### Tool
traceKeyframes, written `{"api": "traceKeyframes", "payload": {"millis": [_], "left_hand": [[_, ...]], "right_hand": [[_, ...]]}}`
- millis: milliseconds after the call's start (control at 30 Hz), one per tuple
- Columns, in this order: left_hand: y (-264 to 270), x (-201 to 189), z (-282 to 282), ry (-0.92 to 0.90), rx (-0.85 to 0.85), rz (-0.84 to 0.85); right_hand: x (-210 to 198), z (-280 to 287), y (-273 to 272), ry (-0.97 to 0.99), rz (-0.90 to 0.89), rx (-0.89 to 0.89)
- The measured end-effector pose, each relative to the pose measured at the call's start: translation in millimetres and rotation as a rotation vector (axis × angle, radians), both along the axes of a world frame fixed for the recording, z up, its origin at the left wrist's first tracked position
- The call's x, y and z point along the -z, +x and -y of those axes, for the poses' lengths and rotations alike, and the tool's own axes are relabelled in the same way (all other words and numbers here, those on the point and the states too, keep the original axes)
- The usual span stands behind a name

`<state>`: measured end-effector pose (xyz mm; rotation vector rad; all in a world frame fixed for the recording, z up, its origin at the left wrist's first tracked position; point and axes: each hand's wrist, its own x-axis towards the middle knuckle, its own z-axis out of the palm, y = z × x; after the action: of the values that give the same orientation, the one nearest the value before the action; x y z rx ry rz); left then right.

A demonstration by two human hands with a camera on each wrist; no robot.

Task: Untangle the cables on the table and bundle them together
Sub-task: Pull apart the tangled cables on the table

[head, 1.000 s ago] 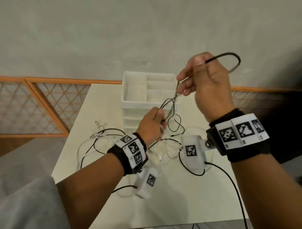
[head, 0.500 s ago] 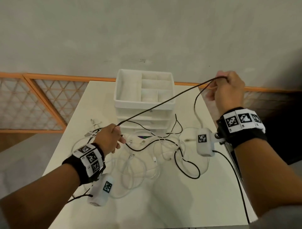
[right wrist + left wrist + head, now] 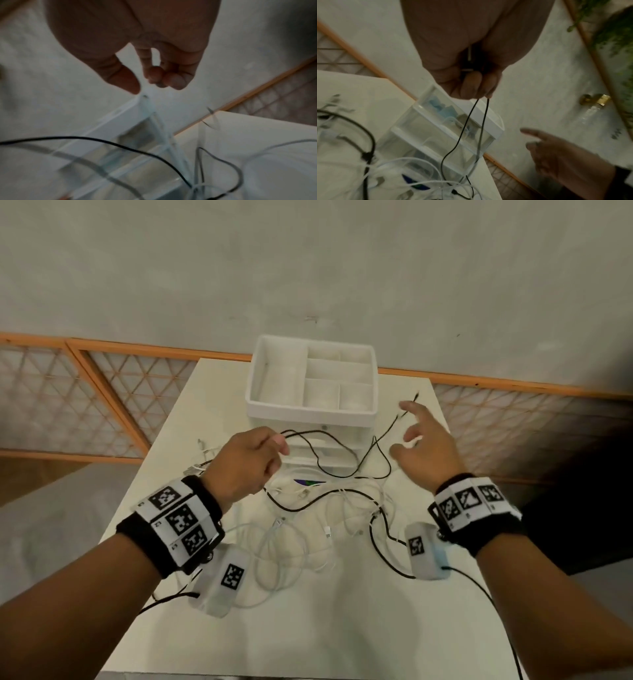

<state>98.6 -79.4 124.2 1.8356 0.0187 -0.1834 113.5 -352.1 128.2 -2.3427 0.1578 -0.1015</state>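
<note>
My left hand (image 3: 253, 460) (image 3: 471, 86) grips a thin black cable (image 3: 318, 455) (image 3: 462, 135); two strands hang from its fingers in front of the drawer unit. The cable runs right, and its plug end (image 3: 416, 397) hangs free beyond my right hand (image 3: 421, 440) (image 3: 154, 75). That hand hovers with fingers spread and holds nothing. A tangle of white cables (image 3: 308, 529) and a thicker black cable (image 3: 342, 494) lies on the cream table (image 3: 308, 628) between my wrists.
A white drawer unit (image 3: 311, 392) with an open divided top tray stands at the table's far middle. Loose white plugs (image 3: 202, 446) lie at the left. An orange-framed lattice rail (image 3: 68, 392) and a grey wall run behind the table.
My right hand let go of the black cable and dropped toward the table with fingers spread. My left hand moved right and up toward the drawers, and the taut cable went slack.
</note>
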Motion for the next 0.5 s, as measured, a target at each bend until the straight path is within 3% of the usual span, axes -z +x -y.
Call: {"api": "traceKeyframes", "payload": {"millis": [100,200,300,367,433,500], "left_hand": [[-3,-14,14,0.083,0.207,0.074],[-10,-33,18,0.089,0.285,0.201],[-7,-45,-8,-0.079,0.222,0.156],[-6,-39,-37,-0.045,0.247,0.095],[-9,-21,-59,0.184,0.328,0.074],[-16,7,-69,0.45,0.405,0.066]], "right_hand": [[-10,-54,-23,0.112,0.086,-0.362],[0,-82,-19,-0.034,0.072,-0.443],[21,-47,7,-0.243,-0.265,-0.272],[29,-9,20,-0.102,-0.369,-0.007],[26,13,27,0.096,-0.131,0.275],[24,8,26,0.211,0.193,0.375]]}}
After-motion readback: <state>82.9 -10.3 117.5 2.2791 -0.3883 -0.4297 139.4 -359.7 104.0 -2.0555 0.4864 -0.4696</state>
